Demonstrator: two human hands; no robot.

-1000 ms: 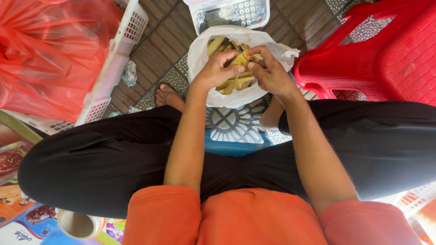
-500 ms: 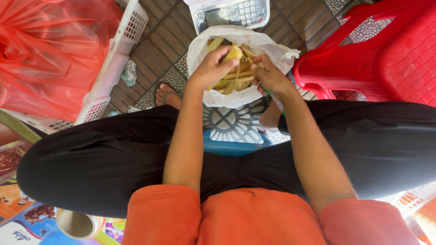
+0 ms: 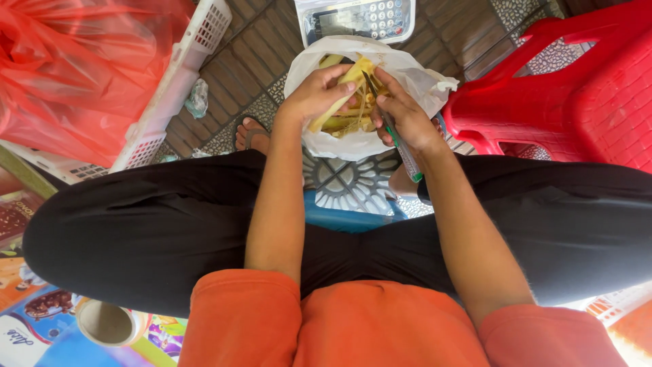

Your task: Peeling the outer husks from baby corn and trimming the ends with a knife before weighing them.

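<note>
My left hand [image 3: 318, 92] grips a long pale-yellow vegetable piece [image 3: 339, 95], holding it over a white plastic bag [image 3: 414, 81] that holds several more yellow strips. My right hand [image 3: 406, 115] holds a small knife with a green handle [image 3: 401, 143]; its dark blade rests against the top of the yellow piece. Both hands work close together above the bag, which sits on the floor in front of my knees.
A grey scale with a keypad [image 3: 356, 19] stands just beyond the bag. A red plastic chair [image 3: 564, 88] is at the right, a white basket [image 3: 173, 81] with a red bag [image 3: 75, 68] at the left. A tape roll [image 3: 109, 323] lies by colourful packets.
My left hand has lifted a yellow piece up out of the bag, and my right hand has brought the knife blade against it.
</note>
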